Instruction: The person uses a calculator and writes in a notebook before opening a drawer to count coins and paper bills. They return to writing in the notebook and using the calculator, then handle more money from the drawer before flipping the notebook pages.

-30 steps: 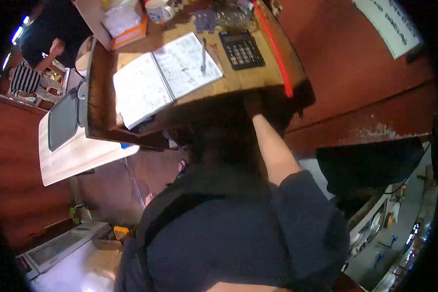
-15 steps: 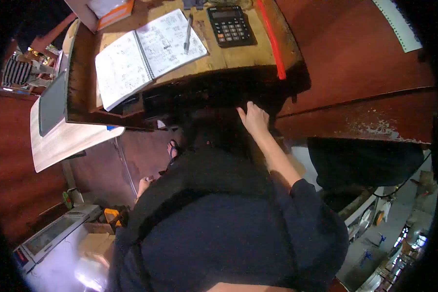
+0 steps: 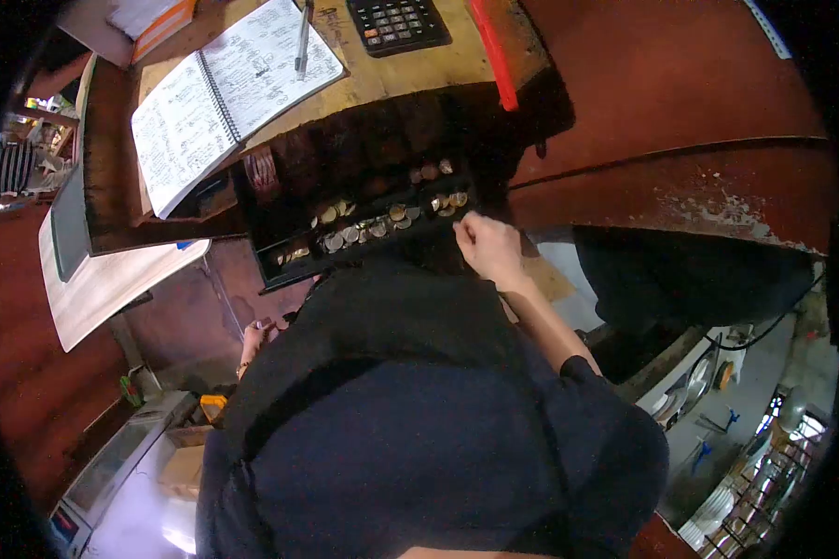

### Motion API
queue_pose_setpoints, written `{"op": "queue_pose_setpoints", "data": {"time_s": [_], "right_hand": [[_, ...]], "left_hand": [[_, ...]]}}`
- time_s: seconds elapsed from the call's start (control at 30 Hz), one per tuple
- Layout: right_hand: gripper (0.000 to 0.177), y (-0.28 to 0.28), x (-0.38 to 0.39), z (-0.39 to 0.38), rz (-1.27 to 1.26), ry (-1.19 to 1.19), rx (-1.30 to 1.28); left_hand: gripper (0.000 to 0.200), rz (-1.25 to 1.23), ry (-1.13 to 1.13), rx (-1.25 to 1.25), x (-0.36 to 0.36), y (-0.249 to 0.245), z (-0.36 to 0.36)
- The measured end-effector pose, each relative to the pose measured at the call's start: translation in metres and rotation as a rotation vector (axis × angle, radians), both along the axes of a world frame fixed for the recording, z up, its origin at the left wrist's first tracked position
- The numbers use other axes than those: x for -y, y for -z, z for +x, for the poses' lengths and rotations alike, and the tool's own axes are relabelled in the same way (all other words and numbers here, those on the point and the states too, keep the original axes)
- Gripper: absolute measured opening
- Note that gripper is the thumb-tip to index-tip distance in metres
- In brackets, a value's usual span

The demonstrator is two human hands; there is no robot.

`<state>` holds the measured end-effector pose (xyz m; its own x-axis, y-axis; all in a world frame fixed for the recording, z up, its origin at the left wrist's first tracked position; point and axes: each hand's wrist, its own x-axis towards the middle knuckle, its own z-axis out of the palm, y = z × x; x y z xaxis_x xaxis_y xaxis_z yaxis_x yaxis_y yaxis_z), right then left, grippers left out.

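Observation:
Under the desktop a black drawer stands pulled out, with dividers inside. Silver coins lie in its front middle section, and gold-coloured coins are sorted into others. At its left back sits a bundle of pinkish paper, perhaps banknotes. My right hand is closed at the drawer's front right corner, its fingertips partly hidden against the edge. Low beside my body, my left hand has its fingers bent together; my dark clothing hides part of it, and I cannot make out what it holds.
On the wooden desktop lie an open spiral notebook, a pen and a black calculator. A red strip runs along its right side. A pale board juts out at left; a cardboard box is lower left.
The drawer has come out towards me, bringing its coins into view. My right hand has moved slightly down and right with it. The view has shifted, so the desktop sits higher.

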<state>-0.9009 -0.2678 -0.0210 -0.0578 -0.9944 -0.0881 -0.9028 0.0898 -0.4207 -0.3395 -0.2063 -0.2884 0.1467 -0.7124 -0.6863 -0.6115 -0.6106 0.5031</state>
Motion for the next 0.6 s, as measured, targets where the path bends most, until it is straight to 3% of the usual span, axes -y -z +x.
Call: {"op": "queue_pose_setpoints", "data": {"time_s": [0.07,0.17,0.27,0.37,0.4,0.47,0.57,0.6], "right_hand": [[0.018,-0.021,0.014,0.004,-0.306,0.056,0.042],[0.015,0.000,0.029,-0.003,-0.229,0.044,-0.128],[0.020,0.007,0.042,0.001,-0.067,0.009,-0.245],[0.023,0.007,0.045,0.002,-0.022,-0.002,-0.245],[0.024,0.006,0.045,0.002,-0.044,-0.001,-0.249],[0.024,0.006,0.046,0.004,-0.066,-0.001,-0.253],[0.020,0.007,0.047,0.004,-0.090,0.017,-0.287],[0.019,0.008,0.049,0.003,-0.100,-0.013,-0.298]], "left_hand": [[0.027,0.014,-0.065,-0.073,0.012,-0.004,-0.006],[0.028,-0.154,0.142,0.042,0.020,0.010,-0.002],[0.029,-0.009,0.114,0.040,0.040,-0.072,-0.044],[0.029,-0.030,-0.001,-0.104,0.030,-0.082,-0.049],[0.029,-0.028,-0.005,-0.103,0.022,-0.070,-0.044],[0.025,-0.199,0.196,0.324,-0.006,-0.008,-0.015],[0.028,0.026,-0.211,-0.392,-0.039,0.083,0.047],[0.028,0.042,-0.283,-0.431,-0.045,0.082,0.046]]}}
